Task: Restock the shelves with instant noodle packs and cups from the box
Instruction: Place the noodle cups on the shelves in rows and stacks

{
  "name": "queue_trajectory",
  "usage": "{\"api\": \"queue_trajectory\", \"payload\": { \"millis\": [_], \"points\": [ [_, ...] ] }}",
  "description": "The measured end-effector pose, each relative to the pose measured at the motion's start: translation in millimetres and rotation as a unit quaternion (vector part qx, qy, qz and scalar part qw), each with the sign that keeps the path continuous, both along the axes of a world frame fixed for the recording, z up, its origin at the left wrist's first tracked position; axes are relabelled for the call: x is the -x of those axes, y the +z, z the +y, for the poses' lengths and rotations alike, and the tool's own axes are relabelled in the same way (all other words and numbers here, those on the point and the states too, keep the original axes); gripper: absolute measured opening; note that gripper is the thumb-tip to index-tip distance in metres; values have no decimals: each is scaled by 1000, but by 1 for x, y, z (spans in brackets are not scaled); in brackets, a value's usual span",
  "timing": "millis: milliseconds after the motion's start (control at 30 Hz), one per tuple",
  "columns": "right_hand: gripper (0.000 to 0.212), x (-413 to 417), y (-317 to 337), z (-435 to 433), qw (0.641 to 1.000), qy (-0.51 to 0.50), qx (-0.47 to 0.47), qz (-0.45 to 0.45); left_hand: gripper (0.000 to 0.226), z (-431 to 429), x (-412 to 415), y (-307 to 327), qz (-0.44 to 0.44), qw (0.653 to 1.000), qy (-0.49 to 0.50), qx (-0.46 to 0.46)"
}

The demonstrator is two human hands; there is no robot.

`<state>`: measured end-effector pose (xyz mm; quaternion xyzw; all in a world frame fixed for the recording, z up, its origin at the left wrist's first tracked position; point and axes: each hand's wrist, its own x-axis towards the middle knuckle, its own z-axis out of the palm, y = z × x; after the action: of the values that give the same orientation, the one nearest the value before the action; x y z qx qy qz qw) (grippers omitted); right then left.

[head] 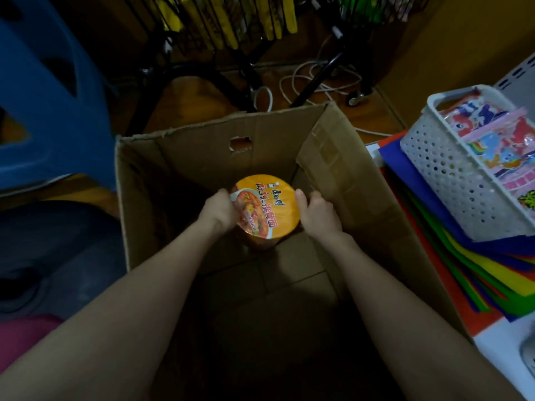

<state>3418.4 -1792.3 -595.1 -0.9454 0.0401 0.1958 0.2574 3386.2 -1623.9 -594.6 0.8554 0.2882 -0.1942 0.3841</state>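
Head view looks straight down into the cardboard box (185, 157): just one instant noodle cup (265, 209) in there, upright, lid facing up. The left hand (218, 209) and right hand (317, 211) grip it from opposite sides, equally near, so I'd guess it lifts straight up. No other cups or packs visible.

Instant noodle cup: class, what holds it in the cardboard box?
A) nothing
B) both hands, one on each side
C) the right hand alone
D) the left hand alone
B: the left hand and the right hand each hold one side of the instant noodle cup, within the cardboard box.
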Motion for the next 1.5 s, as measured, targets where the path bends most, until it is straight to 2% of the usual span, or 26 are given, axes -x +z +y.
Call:
{"api": "queue_trajectory", "payload": {
  "millis": [100, 200, 300, 400, 467, 567, 700, 767, 867, 1033, 1167, 1333, 1500],
  "points": [
    [47, -6, 15, 0, 998, 44, -55, 4, 30, 0, 7, 28, -48, 999, -6, -4],
    [39, -6, 40, -6, 993, 87, -78, -36, 29, 4, 22, 59, -136, 991, -17, -10],
    [34, -2, 86, -11, 989, 82, -100, -71, 30, 11, 50, 99, -228, 972, -1, 52],
    [35, 3, 151, -16, 988, 85, -97, -79, 38, 16, 77, 144, -227, 970, -5, 84],
    [38, 3, 199, -18, 987, 93, -91, -89, 56, 18, 87, 175, -177, 979, -27, 98],
    [43, 2, 277, -20, 985, 93, -103, -104, 95, 14, 95, 233, -130, 981, -86, 112],
    [46, 5, 390, -18, 985, 89, -109, -104, 116, 7, 93, 330, -186, 969, -108, 125],
    [48, 8, 446, -16, 983, 84, -119, -109, 114, 5, 90, 383, -230, 957, -123, 131],
    [49, 11, 527, -17, 978, 88, -132, -135, 98, -1, 90, 460, -279, 944, -112, 133],
    [44, 21, 661, -13, 975, 97, -148, -131, 86, -10, 99, 576, -339, 936, -70, 68],
    [44, 28, 756, -16, 968, 115, -139, -173, 81, -19, 102, 656, -386, 920, -58, 32],
    [46, 44, 846, -29, 962, 98, -96, -237, 88, -29, 102, 733, -437, 896, -78, 24],
    [51, 77, 905, -44, 955, 22, -105, -275, 82, -38, 111, 785, -462, 877, -124, 51]
  ]
}}
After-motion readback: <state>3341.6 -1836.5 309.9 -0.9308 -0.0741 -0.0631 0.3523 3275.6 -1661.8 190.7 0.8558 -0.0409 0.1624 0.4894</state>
